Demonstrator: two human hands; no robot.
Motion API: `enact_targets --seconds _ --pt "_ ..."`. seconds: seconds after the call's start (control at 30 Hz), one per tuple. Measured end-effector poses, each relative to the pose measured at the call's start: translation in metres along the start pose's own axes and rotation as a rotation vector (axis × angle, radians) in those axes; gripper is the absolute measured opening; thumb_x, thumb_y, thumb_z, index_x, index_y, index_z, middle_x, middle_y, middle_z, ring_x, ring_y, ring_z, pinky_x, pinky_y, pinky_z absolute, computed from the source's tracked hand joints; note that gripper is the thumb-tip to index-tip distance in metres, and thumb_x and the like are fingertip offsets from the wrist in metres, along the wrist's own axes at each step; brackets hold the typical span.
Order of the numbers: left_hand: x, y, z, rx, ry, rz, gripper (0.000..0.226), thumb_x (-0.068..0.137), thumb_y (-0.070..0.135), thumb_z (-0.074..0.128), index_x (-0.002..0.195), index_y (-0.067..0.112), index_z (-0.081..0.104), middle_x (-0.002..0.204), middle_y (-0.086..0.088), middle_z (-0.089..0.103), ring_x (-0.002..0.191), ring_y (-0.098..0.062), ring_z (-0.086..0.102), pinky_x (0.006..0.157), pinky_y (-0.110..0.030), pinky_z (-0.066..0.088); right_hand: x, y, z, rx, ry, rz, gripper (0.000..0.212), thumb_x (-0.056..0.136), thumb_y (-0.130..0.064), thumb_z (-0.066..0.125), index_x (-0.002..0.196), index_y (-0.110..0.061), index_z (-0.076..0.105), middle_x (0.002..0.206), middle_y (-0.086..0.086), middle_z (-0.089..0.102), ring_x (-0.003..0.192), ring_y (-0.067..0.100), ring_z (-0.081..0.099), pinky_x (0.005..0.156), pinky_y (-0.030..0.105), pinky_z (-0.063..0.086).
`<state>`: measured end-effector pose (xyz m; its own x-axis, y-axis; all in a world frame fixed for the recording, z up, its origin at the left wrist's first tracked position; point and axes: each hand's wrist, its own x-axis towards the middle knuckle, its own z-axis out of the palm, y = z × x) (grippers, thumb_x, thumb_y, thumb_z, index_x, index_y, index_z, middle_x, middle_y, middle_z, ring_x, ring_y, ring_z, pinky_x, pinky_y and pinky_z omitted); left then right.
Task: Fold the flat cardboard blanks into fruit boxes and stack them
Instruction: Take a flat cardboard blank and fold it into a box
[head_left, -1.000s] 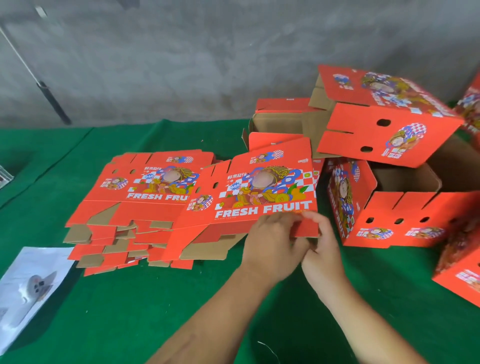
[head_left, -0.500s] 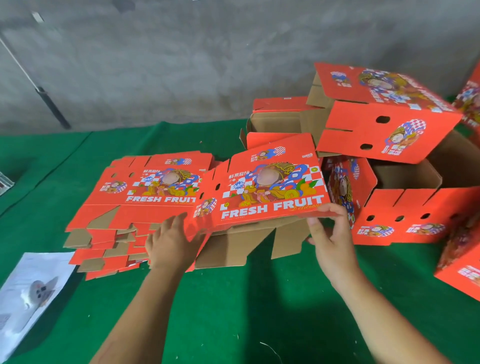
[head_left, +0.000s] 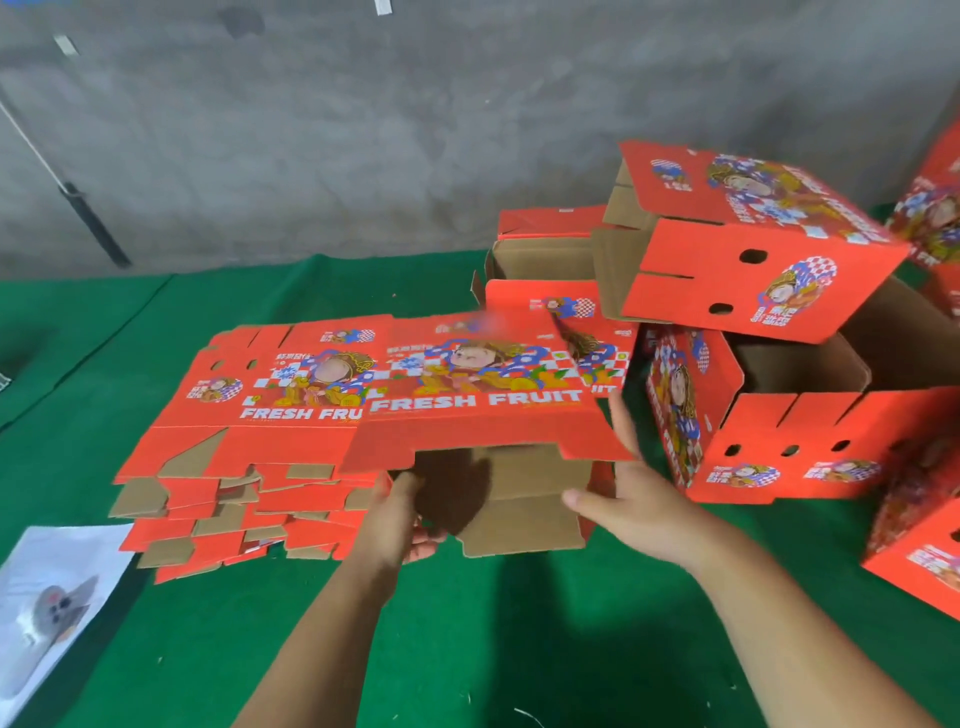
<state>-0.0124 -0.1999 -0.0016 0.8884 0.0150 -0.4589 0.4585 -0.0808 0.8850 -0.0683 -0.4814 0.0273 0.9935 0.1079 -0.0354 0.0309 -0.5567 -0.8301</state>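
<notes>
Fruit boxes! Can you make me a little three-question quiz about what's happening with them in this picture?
1. True or false: the blank in the person's hands lies flat on the stack of blanks.
2. Which hand reaches underneath it? A) left hand B) right hand
3. Fill in: the folded boxes are piled on the person's ____ side.

Key
1. False: it is lifted and opening up, with brown flaps hanging below.
2. A. The right hand steadies its right edge.
3. Right, on the green cloth.
</notes>
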Motion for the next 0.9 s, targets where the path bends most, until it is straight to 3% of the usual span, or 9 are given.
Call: enact_targets --seconds 0.07,0.2,0.27,0.37,0.43,0.5,0.63,0.8,0.9 --pt "-0.006 0.007 0.013 -0.260 -0.014 -0.133 0.025 0.087 0.039 0.057 0.102 0.019 0.056 0.090 -0.005 0.062 0.057 -0.022 0.060 0.054 -0.030 0.053 0.005 -0.010 0.000 0.043 0.176 0.116 0.109 0.094 -0.039 0.068 0.137 -0.076 -0.025 0.149 -0.048 0.018 0.135 0.014 0.051 0.104 0.036 0.039" --pt "-0.028 0.009 0.043 -0.554 -0.117 -0.287 0.018 0.100 0.028 0.046 0.108 0.018 0.059 0.104 -0.011 0.068 0.064 -0.031 0.063 0.064 -0.040 0.060 0.004 -0.019 0.005 0.005 0.383 0.140 0.120 0.091 -0.036 0.070 0.139 -0.062 -0.037 0.169 -0.018 0.002 0.154 0.024 0.026 0.117 0.038 0.030" --pt "-0.043 0.018 0.063 -0.620 -0.193 -0.300 0.025 0.102 0.027 0.043 0.117 0.013 0.057 0.108 -0.017 0.072 0.070 -0.035 0.067 0.072 -0.043 0.056 -0.006 -0.026 0.014 -0.187 0.437 0.041 0.120 0.087 -0.037 0.073 0.154 -0.048 -0.027 0.172 -0.006 -0.005 0.158 0.022 0.011 0.125 0.042 0.017" --pt "-0.063 0.037 0.089 -0.647 -0.386 -0.339 0.045 0.101 0.032 0.037 0.127 0.008 0.066 0.113 -0.018 0.072 0.078 -0.034 0.071 0.079 -0.044 0.058 -0.020 -0.038 0.027 -0.465 0.407 -0.030 0.097 0.086 -0.050 0.060 0.162 -0.044 -0.001 0.171 -0.007 0.002 0.151 0.027 0.014 0.124 0.057 0.010" --pt "-0.072 0.047 0.098 -0.636 -0.488 -0.364 0.053 0.100 0.036 0.032 0.123 0.006 0.070 0.109 -0.014 0.071 0.077 -0.025 0.070 0.077 -0.038 0.061 -0.024 -0.045 0.023 -0.605 0.307 -0.077 0.067 0.088 -0.048 0.038 0.154 -0.051 0.029 0.169 -0.014 0.011 0.151 0.022 0.013 0.123 0.058 0.000" --pt "-0.077 0.054 0.102 -0.615 -0.508 -0.352 0.053 0.102 0.036 0.028 0.123 0.004 0.064 0.103 -0.017 0.069 0.078 -0.024 0.069 0.079 -0.038 0.060 -0.025 -0.046 0.008 -0.615 0.247 -0.110 0.063 0.084 -0.036 0.031 0.142 -0.052 0.050 0.167 -0.019 0.018 0.153 0.016 0.009 0.123 0.054 0.001" --pt "-0.079 0.063 0.107 -0.572 -0.485 -0.273 0.054 0.102 0.031 0.024 0.130 0.001 0.060 0.100 -0.020 0.071 0.084 -0.027 0.069 0.091 -0.039 0.051 -0.023 -0.042 -0.008 -0.553 0.046 -0.163 0.069 0.082 -0.024 0.042 0.144 -0.054 0.045 0.166 -0.032 0.008 0.149 0.011 0.010 0.118 0.040 0.013" --pt "-0.076 0.062 0.098 -0.361 -0.476 -0.155 0.059 0.105 0.042 0.026 0.126 0.001 0.063 0.126 -0.018 0.070 0.116 -0.025 0.066 0.108 -0.039 0.038 -0.019 -0.035 0.000 -0.411 0.178 -0.136 0.055 0.087 -0.030 0.067 0.135 -0.050 0.049 0.160 -0.039 0.013 0.110 0.011 0.032 0.101 0.035 0.039" --pt "-0.072 0.055 0.074 -0.266 -0.403 -0.019 0.071 0.102 0.064 0.031 0.116 0.009 0.074 0.113 -0.016 0.075 0.091 -0.024 0.072 0.092 -0.041 0.047 -0.017 -0.025 0.001 -0.373 0.192 -0.118 0.050 0.085 -0.038 0.075 0.128 -0.049 0.053 0.157 -0.032 0.017 0.126 0.011 0.026 0.103 0.033 0.036"
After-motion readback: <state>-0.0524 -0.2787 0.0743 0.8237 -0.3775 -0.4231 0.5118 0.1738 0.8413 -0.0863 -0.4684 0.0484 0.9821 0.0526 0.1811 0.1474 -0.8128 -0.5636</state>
